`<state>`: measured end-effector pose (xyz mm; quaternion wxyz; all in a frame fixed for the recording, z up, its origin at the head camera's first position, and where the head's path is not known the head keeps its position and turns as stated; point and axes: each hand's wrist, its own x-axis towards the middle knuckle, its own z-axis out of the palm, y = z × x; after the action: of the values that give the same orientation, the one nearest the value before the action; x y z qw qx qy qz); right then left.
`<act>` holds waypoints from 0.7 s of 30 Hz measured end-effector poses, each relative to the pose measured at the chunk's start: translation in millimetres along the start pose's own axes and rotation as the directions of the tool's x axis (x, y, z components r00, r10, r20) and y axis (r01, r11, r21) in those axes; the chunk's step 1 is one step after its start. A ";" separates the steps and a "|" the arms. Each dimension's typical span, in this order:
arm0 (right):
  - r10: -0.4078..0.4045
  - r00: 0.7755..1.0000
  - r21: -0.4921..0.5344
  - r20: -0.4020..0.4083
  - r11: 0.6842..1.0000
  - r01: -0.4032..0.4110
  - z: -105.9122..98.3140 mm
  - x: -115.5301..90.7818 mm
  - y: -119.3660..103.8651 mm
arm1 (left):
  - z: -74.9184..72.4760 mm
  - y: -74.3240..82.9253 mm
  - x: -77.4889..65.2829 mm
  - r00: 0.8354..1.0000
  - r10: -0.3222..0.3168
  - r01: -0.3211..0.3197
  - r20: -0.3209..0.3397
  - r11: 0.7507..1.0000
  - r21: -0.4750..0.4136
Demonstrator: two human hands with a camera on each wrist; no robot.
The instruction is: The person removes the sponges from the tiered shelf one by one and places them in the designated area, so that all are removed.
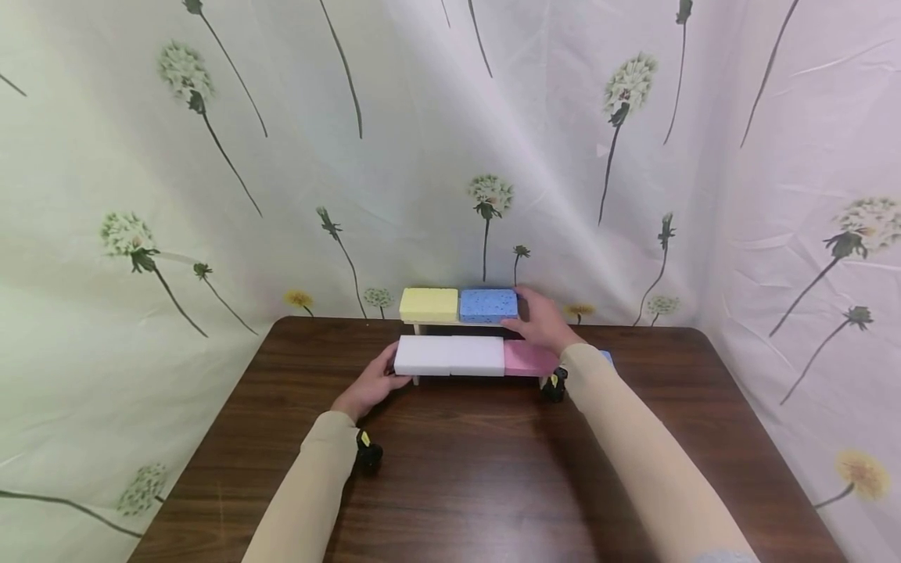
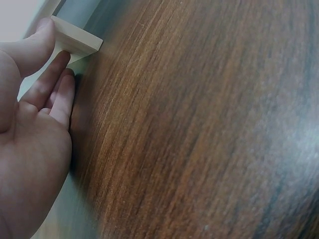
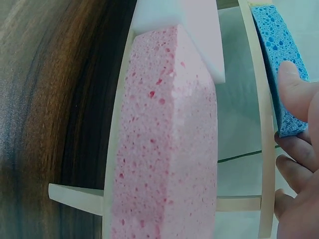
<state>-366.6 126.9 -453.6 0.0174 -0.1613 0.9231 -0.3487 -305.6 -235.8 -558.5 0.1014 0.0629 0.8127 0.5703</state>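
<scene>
A two-tier pale wooden rack (image 3: 267, 174) stands at the back of the table. On its upper tier, a yellow sponge (image 1: 429, 305) lies left of a blue sponge (image 1: 488, 306). My right hand (image 1: 540, 319) pinches the blue sponge's right end, thumb in front and fingers behind. The lower tier bears two white foam-like blocks (image 1: 450, 356) and, to their right, a pink sponge (image 3: 154, 134), partly hidden by my right arm in the head view. At the rack's left end, my left hand (image 1: 371, 386) holds the wooden leg (image 2: 77, 37) between thumb and fingers.
The rack stands on a dark brown wooden table (image 1: 450, 469). A flower-printed cloth (image 1: 422, 156) hangs behind and beside it. Something blue (image 1: 607, 356) shows past my right sleeve, mostly hidden.
</scene>
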 end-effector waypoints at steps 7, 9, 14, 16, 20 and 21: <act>0.014 1.000 0.000 -0.009 1.000 -0.014 0.0 -1.1 4.8 | 0.3 0.6 0.1 1.000 -0.010 0.010 -0.001 1.000 0.004; 0.015 1.000 0.002 -0.015 1.000 -0.014 -0.3 -1.8 5.6 | 0.0 0.7 0.0 1.000 -0.012 0.012 0.000 1.000 0.002; -0.020 1.000 -0.001 -0.022 1.000 0.020 -2.3 -4.4 8.0 | -0.9 0.1 0.4 1.000 -0.006 0.006 -0.001 1.000 -0.008; -0.031 0.999 0.005 -0.026 1.000 0.031 -3.4 -5.9 9.5 | -1.1 0.0 0.4 1.000 -0.004 0.004 0.000 1.000 -0.004; -0.037 0.998 0.022 -0.041 0.999 0.038 -5.9 -9.7 12.6 | -0.6 1.0 0.0 1.000 -0.005 0.005 0.002 1.000 0.003; -0.036 0.998 0.024 -0.044 0.999 0.038 -6.6 -10.7 13.2 | -0.4 1.3 0.0 1.000 -0.004 0.004 0.002 1.000 0.003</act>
<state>-361.1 143.8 -458.1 -0.0072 -0.1705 0.9156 -0.3640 -305.7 -235.8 -557.2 0.1034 0.0619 0.8137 0.5686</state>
